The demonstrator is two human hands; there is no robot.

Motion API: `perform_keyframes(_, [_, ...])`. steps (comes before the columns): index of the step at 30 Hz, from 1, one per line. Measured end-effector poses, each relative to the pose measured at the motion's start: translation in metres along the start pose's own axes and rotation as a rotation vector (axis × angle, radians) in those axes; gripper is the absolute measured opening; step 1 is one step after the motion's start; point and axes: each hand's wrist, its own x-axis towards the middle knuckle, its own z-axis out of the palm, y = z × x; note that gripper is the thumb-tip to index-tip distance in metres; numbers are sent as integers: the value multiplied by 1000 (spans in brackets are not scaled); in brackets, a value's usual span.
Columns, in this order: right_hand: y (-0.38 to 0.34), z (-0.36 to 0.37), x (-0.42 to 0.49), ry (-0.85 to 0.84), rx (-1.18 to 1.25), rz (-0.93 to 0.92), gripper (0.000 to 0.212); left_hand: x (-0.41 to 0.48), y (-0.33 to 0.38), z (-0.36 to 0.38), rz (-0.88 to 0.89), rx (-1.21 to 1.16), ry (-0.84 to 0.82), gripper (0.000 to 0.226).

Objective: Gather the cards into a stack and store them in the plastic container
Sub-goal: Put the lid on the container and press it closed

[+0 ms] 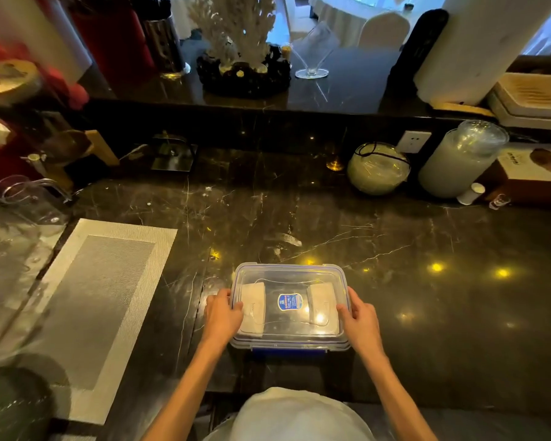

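Note:
A clear plastic container (289, 275) with a lid, blue seal and blue label sits on the dark marble counter near its front edge. Through the lid I see two pale card stacks, one at the left (254, 308) and one at the right (323, 305). My left hand (220, 313) grips the container's left side, thumb over the lid edge. My right hand (360, 316) grips its right side the same way. A blue latch shows at the front edge of the container.
A grey woven placemat (96, 300) lies to the left. Glass jugs (23, 202) stand at far left. Round glass lids (377, 168) and a stack of clear cups (458, 160) rest at the back right. A raised ledge carries a coral ornament (242, 43).

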Motion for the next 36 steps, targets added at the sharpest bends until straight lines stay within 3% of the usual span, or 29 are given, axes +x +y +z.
perform_keyframes(20, [-2, 9, -5, 59, -13, 19, 52, 16, -14, 9, 6, 60, -15, 42])
perform_keyframes(29, [7, 6, 2, 28, 180, 90, 53, 23, -19, 15, 4, 64, -16, 50])
perform_keyframes(33, [11, 0, 4, -66, 395, 261, 56, 24, -7, 19, 222, 378, 30, 94])
perform_keyframes(36, [15, -3, 7, -124, 431, 378, 63, 41, 18, 21, 406, 587, -34, 95])
